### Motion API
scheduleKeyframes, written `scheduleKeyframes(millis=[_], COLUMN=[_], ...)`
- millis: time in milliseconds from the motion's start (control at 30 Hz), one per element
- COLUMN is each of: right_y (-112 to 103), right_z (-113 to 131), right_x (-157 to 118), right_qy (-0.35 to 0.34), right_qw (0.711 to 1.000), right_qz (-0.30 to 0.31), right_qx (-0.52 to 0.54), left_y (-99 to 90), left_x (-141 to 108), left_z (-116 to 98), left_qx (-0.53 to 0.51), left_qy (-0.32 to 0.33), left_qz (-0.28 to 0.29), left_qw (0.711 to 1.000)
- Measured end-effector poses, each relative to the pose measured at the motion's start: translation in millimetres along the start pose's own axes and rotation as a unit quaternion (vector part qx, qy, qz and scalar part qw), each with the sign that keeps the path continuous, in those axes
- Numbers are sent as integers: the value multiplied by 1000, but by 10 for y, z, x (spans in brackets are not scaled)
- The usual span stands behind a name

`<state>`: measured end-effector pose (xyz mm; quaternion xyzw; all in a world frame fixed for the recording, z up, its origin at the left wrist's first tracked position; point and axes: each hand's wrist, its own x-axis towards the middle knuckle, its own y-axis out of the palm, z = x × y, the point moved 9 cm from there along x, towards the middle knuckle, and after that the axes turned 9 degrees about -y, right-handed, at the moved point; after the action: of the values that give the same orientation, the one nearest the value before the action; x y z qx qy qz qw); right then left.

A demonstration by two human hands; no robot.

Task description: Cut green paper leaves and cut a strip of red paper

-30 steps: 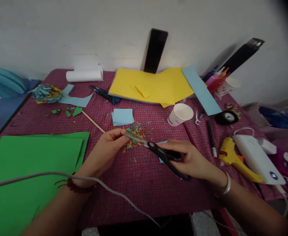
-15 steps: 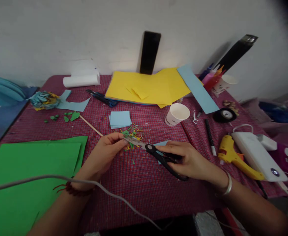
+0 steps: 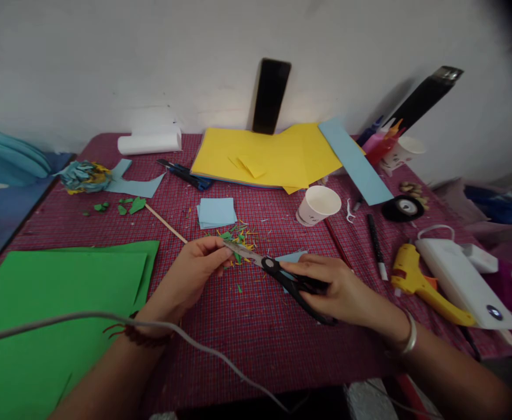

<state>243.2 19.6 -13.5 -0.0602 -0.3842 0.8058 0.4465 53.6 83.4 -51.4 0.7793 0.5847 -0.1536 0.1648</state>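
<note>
My right hand (image 3: 337, 289) grips black-handled scissors (image 3: 270, 264), whose blades point left to the fingertips of my left hand (image 3: 199, 262). Those left fingers are pinched together at the blade tips; what is between them is too small to make out. A thin wooden stick (image 3: 164, 221) runs up and left from behind my left hand, and I cannot tell whether it is held. Below the blades lie green and yellow paper snippets (image 3: 244, 238). A stack of light blue paper squares (image 3: 216, 212) sits just beyond, and another blue piece (image 3: 291, 258) is partly covered by the scissors.
Green sheets (image 3: 76, 280) lie at left, with a cable (image 3: 195, 344) crossing in front. Yellow paper (image 3: 277, 157), a phone (image 3: 272, 96) and a utility knife (image 3: 186, 174) are at the back. A paper cup (image 3: 319, 205), marker (image 3: 376, 245) and yellow glue gun (image 3: 426, 286) stand or lie right.
The whole view has shifted slightly, so things appear a little farther right. Both hands and the scissors keep nearly the same pose.
</note>
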Motion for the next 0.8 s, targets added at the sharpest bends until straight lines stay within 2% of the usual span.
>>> scheduleKeyframes(millis=[100, 267, 333, 433, 500, 567, 633, 700, 733, 800], right_y=[-16, -113, -24, 231, 363, 408, 333, 168, 107, 108], right_z=[-21, -111, -46, 148, 289, 404, 450, 368, 284, 118], right_x=[-11, -32, -17, 1, 9, 33, 85, 142, 157, 176], right_qy=[4, 58, 54, 21, -6, -31, -31, 19, 61, 143], right_qw=[1000, 997, 998, 996, 990, 988, 995, 998, 989, 950], right_qz=[-16, -58, -17, 81, 126, 136, 94, 2, -42, -90], right_qx=[1, 3, -15, -42, -60, -59, -18, 66, 126, 263], left_y=[8, -64, -138, -198, -162, -84, 10, 97, 133, 184], left_x=[0, -49, -83, -129, -147, -162, -181, -200, -206, -210], left_z=[-4, -111, -186, -269, -275, -249, -211, -171, -150, -104], left_qx=[-11, -74, -102, -129, -133, -137, -142, -142, -136, -109], left_qy=[-3, 11, 31, 59, 58, 45, 32, 29, 31, 42], left_qz=[1, 1, -16, -28, -18, -2, 10, 18, 20, 22], left_qw=[1000, 997, 994, 990, 989, 989, 989, 989, 990, 993])
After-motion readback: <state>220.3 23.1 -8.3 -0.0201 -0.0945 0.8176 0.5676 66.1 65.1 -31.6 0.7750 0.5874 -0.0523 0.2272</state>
